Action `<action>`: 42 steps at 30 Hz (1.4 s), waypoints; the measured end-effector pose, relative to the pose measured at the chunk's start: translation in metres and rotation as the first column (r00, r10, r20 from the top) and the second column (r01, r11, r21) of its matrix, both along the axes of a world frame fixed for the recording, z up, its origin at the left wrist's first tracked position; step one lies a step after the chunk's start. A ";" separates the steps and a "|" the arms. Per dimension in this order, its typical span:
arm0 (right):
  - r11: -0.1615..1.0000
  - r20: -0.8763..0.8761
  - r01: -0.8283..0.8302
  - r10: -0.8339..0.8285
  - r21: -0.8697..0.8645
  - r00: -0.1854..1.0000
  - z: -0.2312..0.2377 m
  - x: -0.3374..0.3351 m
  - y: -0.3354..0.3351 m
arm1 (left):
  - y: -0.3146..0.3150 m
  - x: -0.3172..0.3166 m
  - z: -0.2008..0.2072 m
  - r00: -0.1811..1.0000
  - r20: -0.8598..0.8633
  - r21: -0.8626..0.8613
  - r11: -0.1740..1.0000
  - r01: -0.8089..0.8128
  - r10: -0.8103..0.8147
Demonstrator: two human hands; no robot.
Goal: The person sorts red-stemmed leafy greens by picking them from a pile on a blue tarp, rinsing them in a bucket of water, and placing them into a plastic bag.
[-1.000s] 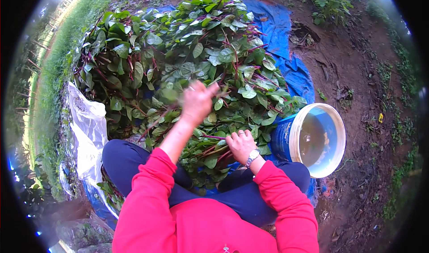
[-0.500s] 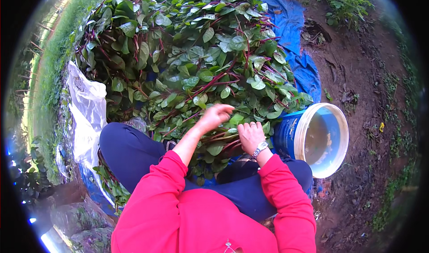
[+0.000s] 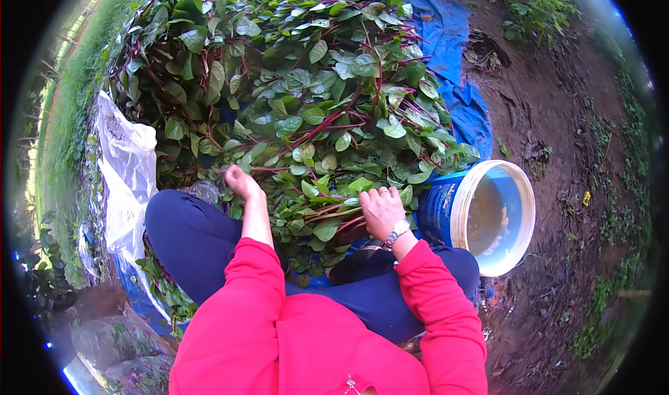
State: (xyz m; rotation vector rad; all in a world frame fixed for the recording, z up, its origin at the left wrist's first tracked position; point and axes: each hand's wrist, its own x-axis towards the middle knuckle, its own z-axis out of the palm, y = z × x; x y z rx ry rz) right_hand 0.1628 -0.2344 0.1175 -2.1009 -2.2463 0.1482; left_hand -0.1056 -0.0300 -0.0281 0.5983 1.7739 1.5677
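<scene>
A broad heap of leafy greens point(image 3: 306, 81) with glossy green leaves and purple-red stems spreads in front of my crossed legs. My right hand point(image 3: 382, 211) is closed around a bunch of leafy stems point(image 3: 334, 217), whose stalks run left from my fingers above my lap. Over at the near left edge of the heap is my left hand point(image 3: 242, 183), its fingers drawn together and slightly smeared. A reddish stem point(image 3: 268, 169) lies right beside it; what the fingers hold is not clear.
A blue bucket point(image 3: 440, 207) with a white rim lies tipped beside my right knee, its mouth facing right. Blue tarpaulin point(image 3: 446, 46) shows under the heap. Clear plastic sheeting point(image 3: 125, 165) is at the left. Bare soil point(image 3: 550, 186) stretches along the right.
My left hand has swung left, away from my right hand to the heap's near left edge, and its fingers have drawn together. My right hand keeps its hold on the bunch.
</scene>
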 end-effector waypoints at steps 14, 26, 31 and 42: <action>0.983 -0.013 0.033 -0.032 0.180 0.999 0.009 0.006 -0.003 | -0.096 0.144 0.115 -0.278 -0.183 -0.244 -0.230 0.942 -0.943; 0.994 -0.025 0.084 -0.085 -0.065 0.996 0.007 0.009 -0.002 | 0.003 0.180 0.055 0.034 -0.709 -0.491 0.528 0.694 -0.704; 0.995 -0.026 0.069 -0.071 -0.066 0.997 0.005 0.008 -0.003 | 0.027 0.171 0.038 -0.341 -0.708 -0.687 0.493 0.533 -0.618; 0.982 0.041 0.174 -0.171 -0.080 0.984 -0.004 0.009 -0.007 | 0.048 0.157 0.069 0.212 -0.538 -0.346 0.443 0.827 -0.816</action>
